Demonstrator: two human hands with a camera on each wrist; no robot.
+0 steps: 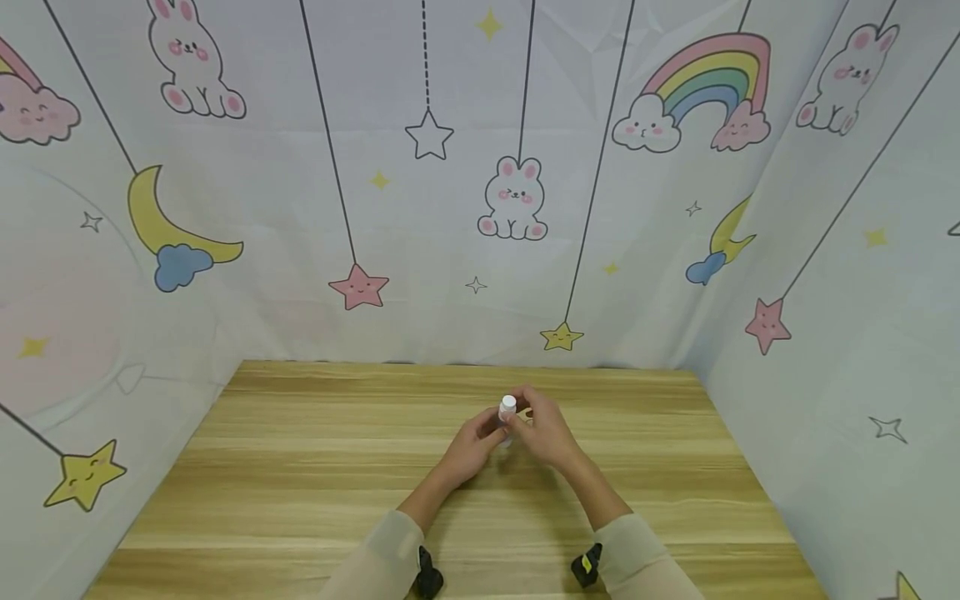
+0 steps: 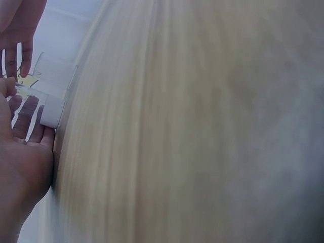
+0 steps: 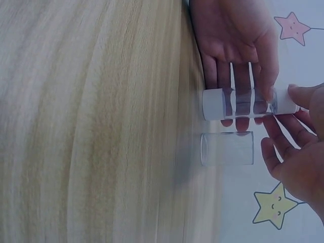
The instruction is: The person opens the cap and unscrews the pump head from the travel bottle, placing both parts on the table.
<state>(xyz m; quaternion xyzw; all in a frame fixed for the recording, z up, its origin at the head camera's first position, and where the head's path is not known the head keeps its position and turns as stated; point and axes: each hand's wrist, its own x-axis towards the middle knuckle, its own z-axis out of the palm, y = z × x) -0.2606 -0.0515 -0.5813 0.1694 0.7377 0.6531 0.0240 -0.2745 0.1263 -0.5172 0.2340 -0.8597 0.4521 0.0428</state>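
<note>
My wooden table (image 1: 337, 467), a bottle (image 1: 507, 407) standing on it.
The wood before me is yellow-brown, its streaky grain running side to side beneath the bottle; just to the bottle's right I have a clear cup (image 3: 228, 148) standing on the table, near but apart.

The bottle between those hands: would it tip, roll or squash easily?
The bottle is tall and narrow, so it might tip if nudged unheld. Laid down, its round body would probably roll. It seems fairly stiff: its walls look straight in the left hand.
</note>
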